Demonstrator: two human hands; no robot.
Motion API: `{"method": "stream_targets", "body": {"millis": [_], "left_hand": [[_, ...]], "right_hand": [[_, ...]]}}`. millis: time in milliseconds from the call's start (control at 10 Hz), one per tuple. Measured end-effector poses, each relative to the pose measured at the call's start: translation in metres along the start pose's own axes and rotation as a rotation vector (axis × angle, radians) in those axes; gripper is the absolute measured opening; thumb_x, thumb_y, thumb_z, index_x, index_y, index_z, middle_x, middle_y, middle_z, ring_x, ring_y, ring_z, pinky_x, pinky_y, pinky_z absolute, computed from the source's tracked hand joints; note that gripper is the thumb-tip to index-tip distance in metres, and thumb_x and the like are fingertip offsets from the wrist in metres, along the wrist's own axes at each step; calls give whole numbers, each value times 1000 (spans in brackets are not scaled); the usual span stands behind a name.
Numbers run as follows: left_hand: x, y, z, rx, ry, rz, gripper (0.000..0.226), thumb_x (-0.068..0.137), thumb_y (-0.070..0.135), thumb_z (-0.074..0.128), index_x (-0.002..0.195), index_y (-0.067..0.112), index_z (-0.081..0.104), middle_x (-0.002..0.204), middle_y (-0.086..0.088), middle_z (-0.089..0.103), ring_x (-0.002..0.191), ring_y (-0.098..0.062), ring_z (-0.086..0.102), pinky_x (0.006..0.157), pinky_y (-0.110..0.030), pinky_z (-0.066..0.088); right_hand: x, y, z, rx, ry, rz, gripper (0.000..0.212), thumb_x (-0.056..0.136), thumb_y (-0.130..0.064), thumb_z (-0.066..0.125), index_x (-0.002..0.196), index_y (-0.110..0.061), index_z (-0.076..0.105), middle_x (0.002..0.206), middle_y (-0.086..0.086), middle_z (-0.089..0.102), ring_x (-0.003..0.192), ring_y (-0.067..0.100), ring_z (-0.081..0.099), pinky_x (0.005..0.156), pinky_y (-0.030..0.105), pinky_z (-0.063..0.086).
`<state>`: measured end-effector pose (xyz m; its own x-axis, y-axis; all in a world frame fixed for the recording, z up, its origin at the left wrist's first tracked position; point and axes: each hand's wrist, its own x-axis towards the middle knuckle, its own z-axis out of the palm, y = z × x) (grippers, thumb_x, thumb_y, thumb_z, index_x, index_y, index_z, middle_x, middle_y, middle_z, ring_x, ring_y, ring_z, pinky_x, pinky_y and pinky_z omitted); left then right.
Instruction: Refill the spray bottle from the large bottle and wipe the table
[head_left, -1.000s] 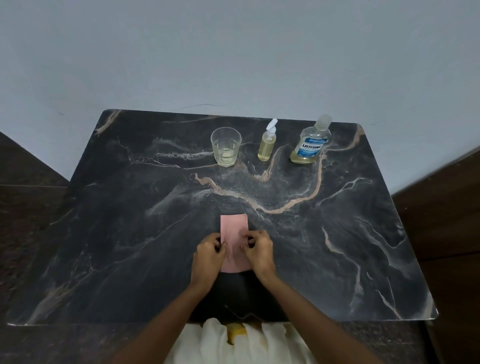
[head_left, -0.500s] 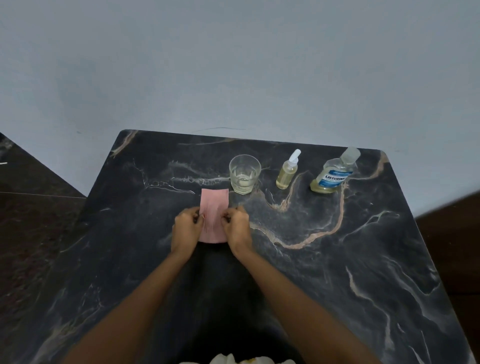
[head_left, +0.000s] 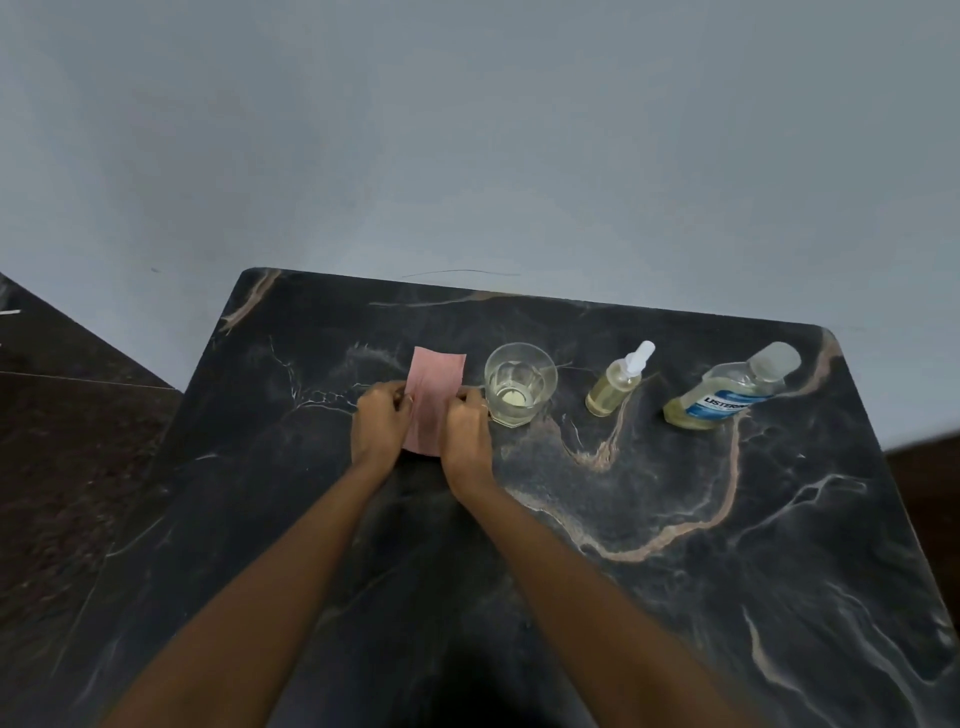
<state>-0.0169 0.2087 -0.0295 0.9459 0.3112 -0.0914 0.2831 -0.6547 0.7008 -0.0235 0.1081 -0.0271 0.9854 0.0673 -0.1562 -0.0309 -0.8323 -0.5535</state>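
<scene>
A folded pink cloth (head_left: 435, 384) lies flat on the black marble table (head_left: 675, 545) towards its far side. My left hand (head_left: 378, 425) grips the cloth's left edge and my right hand (head_left: 466, 428) grips its right edge, both pressing it to the table. The small spray bottle (head_left: 615, 385) with a white nozzle and yellowish liquid stands to the right. Further right stands the large bottle (head_left: 727, 392) with a blue label, a clear cap and yellow liquid low inside.
A clear drinking glass (head_left: 519, 383) with a little liquid stands directly right of my right hand, almost touching it. A grey wall rises behind the table. Dark floor (head_left: 67, 441) lies to the left of the table's edge.
Both hands have pushed the pink cloth away from me, from the table's near edge to its far side beside the glass. The camera has tilted forward with them.
</scene>
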Motion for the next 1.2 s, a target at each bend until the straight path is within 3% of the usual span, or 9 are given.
{"method": "stream_targets", "body": {"millis": [100,300,500,700,800,900,1000,1100,1200], "left_hand": [[8,-2,5,20,-22,-3,22,86,6,52,105,3,64,102,-16,68,86,-29,64,68,-31,47],[12,-8,10,52,-38,-22,22,86,8,55,107,3,62,100,-17,68,85,-29,64,73,-38,52],[2,-4,6,21,-8,7,14,87,5,53,98,1,60,99,-18,61,82,-26,58,70,-35,48],[-28,6,-2,-24,83,74,23,89,4,47,110,3,57,112,-16,58,99,-28,57,81,-36,47],[-44,8,-2,-9,68,158,32,92,8,42,123,3,50,126,-15,54,115,-28,52,95,-41,46],[-59,18,-2,87,40,216,42,97,18,32,137,6,32,147,-11,34,139,-22,25,115,-35,18],[-72,28,1,299,39,367,46,99,21,21,141,8,10,153,-9,14,142,-17,3,114,-30,-6],[-86,47,0,398,85,468,47,98,24,16,137,14,-7,151,-2,-7,139,-15,-11,113,-31,-11],[-97,69,3,441,115,524,49,98,27,13,140,15,-8,146,2,-17,136,-12,-18,113,-29,-14]], "right_hand": [[11,1,4,-42,-10,76,32,88,12,38,116,3,51,123,20,44,112,30,47,93,33,46],[13,5,10,-207,-26,35,36,88,13,39,122,3,46,130,23,40,117,33,46,92,35,46],[-1,7,6,-210,-41,-27,38,87,12,40,125,4,40,136,21,36,117,32,46,88,35,48],[-30,10,-2,-204,1,-109,33,91,3,37,124,2,41,131,17,44,114,31,47,85,37,49],[-51,13,-12,-168,113,-170,27,96,-9,35,116,0,49,117,17,56,105,31,54,79,39,50],[-69,16,-30,-142,280,-240,24,92,-12,48,108,1,59,103,17,66,94,29,63,75,36,54],[-81,25,-48,-181,416,-283,24,82,-12,64,104,-1,65,99,14,71,92,23,67,80,29,55],[-94,33,-69,-243,443,-297,32,85,-16,58,114,-2,60,116,12,66,111,22,60,94,34,49],[-100,42,-86,-341,543,-281,44,83,-21,62,122,-2,54,128,13,57,121,22,52,100,39,42]]}}
